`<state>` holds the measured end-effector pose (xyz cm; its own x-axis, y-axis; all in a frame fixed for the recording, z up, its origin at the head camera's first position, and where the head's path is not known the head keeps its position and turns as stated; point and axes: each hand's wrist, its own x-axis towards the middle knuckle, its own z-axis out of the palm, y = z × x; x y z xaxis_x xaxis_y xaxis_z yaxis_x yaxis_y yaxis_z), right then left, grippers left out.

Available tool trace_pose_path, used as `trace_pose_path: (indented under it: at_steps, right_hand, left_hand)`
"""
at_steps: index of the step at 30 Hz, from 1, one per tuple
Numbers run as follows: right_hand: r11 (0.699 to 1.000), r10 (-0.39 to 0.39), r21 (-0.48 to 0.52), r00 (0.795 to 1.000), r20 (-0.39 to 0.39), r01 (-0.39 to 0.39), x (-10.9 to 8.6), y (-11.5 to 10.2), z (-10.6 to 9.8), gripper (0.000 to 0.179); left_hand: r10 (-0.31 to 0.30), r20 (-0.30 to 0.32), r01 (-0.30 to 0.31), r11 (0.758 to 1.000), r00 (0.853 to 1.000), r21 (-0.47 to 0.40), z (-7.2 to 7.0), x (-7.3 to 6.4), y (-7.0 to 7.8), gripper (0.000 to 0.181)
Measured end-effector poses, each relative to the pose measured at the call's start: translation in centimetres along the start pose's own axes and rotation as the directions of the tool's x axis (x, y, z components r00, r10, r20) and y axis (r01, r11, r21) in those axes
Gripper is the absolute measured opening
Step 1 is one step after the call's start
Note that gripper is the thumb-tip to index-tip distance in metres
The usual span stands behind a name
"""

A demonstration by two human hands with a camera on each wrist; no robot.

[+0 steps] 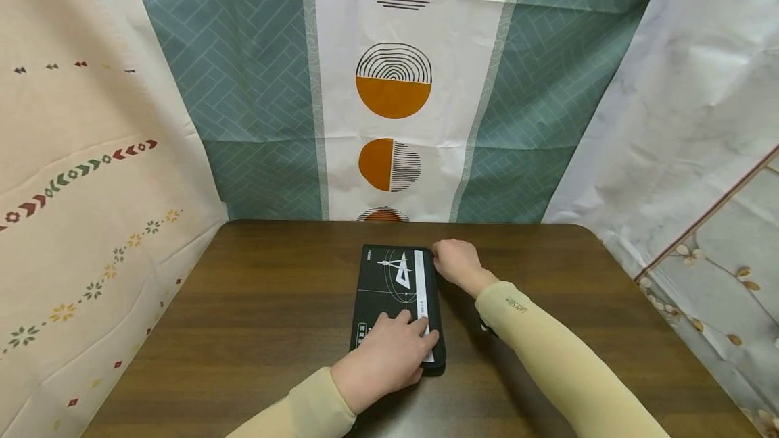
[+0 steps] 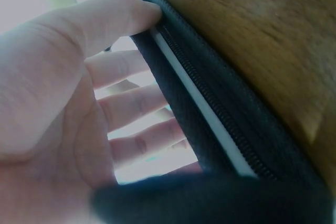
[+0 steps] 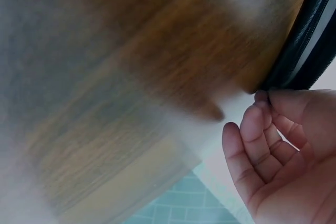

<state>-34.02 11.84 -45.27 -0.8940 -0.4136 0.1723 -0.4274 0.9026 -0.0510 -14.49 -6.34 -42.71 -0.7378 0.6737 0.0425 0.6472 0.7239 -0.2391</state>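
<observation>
A flat black zippered case (image 1: pixel 380 296), printed with a white compass and set square, lies on the table. My left hand (image 1: pixel 386 353) holds its near end. Its fingers spread over the top while the thumb (image 2: pixel 139 17) presses the side edge by the zipper (image 2: pixel 202 95). Alongside the zipper teeth runs a pale strip. At the far right corner, my right hand (image 1: pixel 459 265) pinches at the zipper edge with thumb and fingertips (image 3: pixel 261 98). Whatever small part sits between those fingertips is hidden.
The case lies on a brown wood-grain table (image 1: pixel 262 303). Behind it hangs a teal and white curtain (image 1: pixel 255 86) with orange circles. Patterned cloths flank the table, a cream one (image 1: pixel 91 188) at left and a marbled white one (image 1: pixel 681 120) at right.
</observation>
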Motion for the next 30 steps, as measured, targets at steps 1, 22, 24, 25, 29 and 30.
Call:
trace_pose_path:
  at_steps: [1,22,24,25,29,30]
  right_hand:
    - [1.000,-0.003,0.000,1.000,-0.002,0.003,-0.1,0.0,0.0,0.026]
    - [0.996,-0.084,-0.027,0.996,0.007,0.084,-2.7,-0.9,-1.1,0.023]
    - [0.996,-0.087,-0.021,0.996,0.013,0.087,-2.8,-0.9,-1.1,0.021]
    - [0.996,-0.090,-0.017,0.996,0.013,0.090,-2.9,-0.9,-1.1,0.021]
    - [0.994,-0.106,-0.016,0.994,0.012,0.106,-3.3,-0.9,-1.1,0.023]
    - [0.994,-0.110,-0.018,0.994,0.012,0.110,-3.4,-0.9,-1.1,0.024]
  left_hand:
    - [-0.001,0.000,0.001,1.000,1.000,0.001,0.0,0.0,0.0,0.060]
    - [-0.002,-0.002,0.002,1.000,1.000,-0.001,-0.3,0.0,0.0,0.059]
    - [-0.001,0.001,0.001,1.000,1.000,-0.003,-0.3,0.0,0.0,0.059]
    - [-0.001,0.003,0.001,1.000,1.000,-0.003,-0.2,0.0,0.1,0.059]
    - [-0.001,0.005,0.001,1.000,1.000,0.009,-0.2,0.0,0.1,0.060]
    - [0.000,0.005,0.000,1.000,1.000,0.013,-0.1,0.1,0.1,0.061]
